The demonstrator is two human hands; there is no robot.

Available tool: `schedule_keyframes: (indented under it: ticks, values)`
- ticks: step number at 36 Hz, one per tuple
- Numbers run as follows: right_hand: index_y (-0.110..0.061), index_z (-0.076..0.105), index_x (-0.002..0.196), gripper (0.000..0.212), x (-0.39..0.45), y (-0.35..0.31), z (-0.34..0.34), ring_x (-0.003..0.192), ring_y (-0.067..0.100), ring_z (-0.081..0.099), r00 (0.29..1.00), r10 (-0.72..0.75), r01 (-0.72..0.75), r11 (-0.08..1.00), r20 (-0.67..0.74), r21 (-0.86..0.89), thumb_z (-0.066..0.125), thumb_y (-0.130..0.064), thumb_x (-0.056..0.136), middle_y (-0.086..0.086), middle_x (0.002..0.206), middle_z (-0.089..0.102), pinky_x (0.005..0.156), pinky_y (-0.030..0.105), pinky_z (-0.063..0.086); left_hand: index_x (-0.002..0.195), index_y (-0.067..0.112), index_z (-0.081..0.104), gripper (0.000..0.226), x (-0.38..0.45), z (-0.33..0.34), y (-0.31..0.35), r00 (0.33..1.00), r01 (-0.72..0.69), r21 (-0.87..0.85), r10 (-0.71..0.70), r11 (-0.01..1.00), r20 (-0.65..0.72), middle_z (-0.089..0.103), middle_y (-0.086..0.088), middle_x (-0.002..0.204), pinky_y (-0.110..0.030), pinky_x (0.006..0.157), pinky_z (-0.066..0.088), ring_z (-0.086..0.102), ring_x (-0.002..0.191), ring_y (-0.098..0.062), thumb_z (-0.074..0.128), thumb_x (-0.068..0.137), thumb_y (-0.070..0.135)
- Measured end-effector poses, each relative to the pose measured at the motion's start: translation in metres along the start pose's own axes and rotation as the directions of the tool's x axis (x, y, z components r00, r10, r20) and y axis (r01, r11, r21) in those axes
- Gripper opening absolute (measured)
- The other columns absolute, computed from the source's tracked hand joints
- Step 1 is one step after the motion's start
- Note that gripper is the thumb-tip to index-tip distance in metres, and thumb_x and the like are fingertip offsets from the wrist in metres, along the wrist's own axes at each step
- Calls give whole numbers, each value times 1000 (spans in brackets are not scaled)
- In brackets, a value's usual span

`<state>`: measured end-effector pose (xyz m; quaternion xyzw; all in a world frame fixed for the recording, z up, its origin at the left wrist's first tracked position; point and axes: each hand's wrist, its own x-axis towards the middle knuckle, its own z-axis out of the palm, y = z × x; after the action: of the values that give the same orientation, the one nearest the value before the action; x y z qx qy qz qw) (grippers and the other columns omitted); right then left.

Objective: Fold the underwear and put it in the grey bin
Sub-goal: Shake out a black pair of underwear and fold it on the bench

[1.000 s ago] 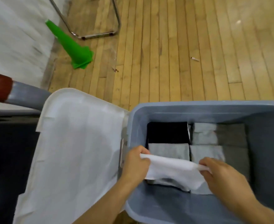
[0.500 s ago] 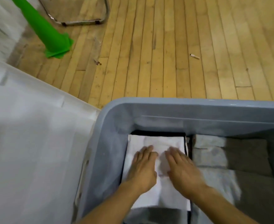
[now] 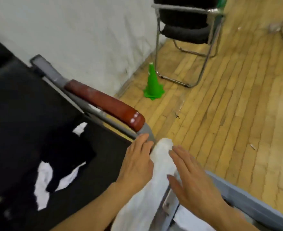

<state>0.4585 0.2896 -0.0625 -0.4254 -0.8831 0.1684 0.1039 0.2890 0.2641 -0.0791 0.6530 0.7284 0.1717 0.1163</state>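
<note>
While both hands [image 3: 154, 167] hover open, empty, underwear [image 3: 54, 174] lies left on black seat [image 3: 20, 114].

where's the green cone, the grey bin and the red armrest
green cone [image 3: 152, 82]: head view, middle of its body
grey bin [image 3: 247, 195]: head view, far rim
red armrest [image 3: 104, 102]: head view, top of the pad

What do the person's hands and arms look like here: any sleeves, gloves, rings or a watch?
The left hand and right hand are bare, without gloves. No ring, watch or bracelet shows. Both forearms are uncovered as far as the frame reaches, so no sleeve is in view. The picture is somewhat blurred.
</note>
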Motion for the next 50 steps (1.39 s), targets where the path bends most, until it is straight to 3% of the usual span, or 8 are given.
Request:
schedule_keyframes:
  ticks: [4,14,20,26,30,35,40,50]
  values:
    - [-11,59,123,59,68,-80,-35,115,20,59,993,-119,119,993,-26,-8,75,-38,73,5,126,61,94,27,37,117,2,59,54,-13,-95,-68,973,213,136,-198,968,-119,50,-16,135,-45,95,46,51,124,-32,75,65,-2]
    - [-18,69,106,66,143,-241,119,81,8,69,920,-359,343,931,154,124,93,-28,45,-7,98,69,59,17,53,138,16,42,65,-131,-116,-273,871,473,165,-488,865,62,36,-5,146,-33,103,39,43,129,-19,69,81,30]
    - [-33,9,149,68,169,-288,228,106,3,55,846,-288,209,953,449,218,51,-28,95,-12,126,50,66,11,39,125,26,55,49,-152,-57,-350,858,505,31,-506,863,89,50,7,123,-23,74,54,62,94,-13,67,78,31]
    - [-18,70,88,26,194,-301,257,69,13,63,888,-226,249,969,401,-4,45,-27,90,-7,79,62,47,18,32,71,30,68,11,-140,-53,-378,868,487,-3,-485,873,-110,57,14,75,-16,49,44,55,58,-5,58,73,26]
    - [-16,55,59,26,204,-331,216,48,21,55,894,-357,370,929,272,3,73,-11,76,-4,56,51,37,26,29,71,33,69,10,-147,-96,-374,841,523,-11,-517,853,-160,58,18,73,-17,54,43,56,61,-5,62,70,25]
    - [-24,58,99,17,229,-397,116,89,10,57,787,-432,446,892,441,78,51,-37,92,-8,93,55,70,24,44,66,31,66,30,-123,-218,-340,823,529,-105,-540,842,-178,63,16,66,-18,56,47,57,57,-6,39,79,35]
    - [-35,44,123,92,241,-475,-23,115,14,47,704,-393,447,893,592,61,22,-96,58,-8,108,44,86,28,42,98,11,61,23,-105,-411,-275,767,467,-403,-587,787,-257,65,-11,95,-37,79,48,60,90,-27,42,99,25]
    - [-56,36,115,55,180,-611,-288,105,-2,55,555,-717,581,697,422,420,37,-86,69,-25,113,57,93,24,46,86,15,53,21,-152,-739,-114,639,378,-424,-564,823,-523,50,6,75,-20,58,35,48,72,-11,40,100,25]
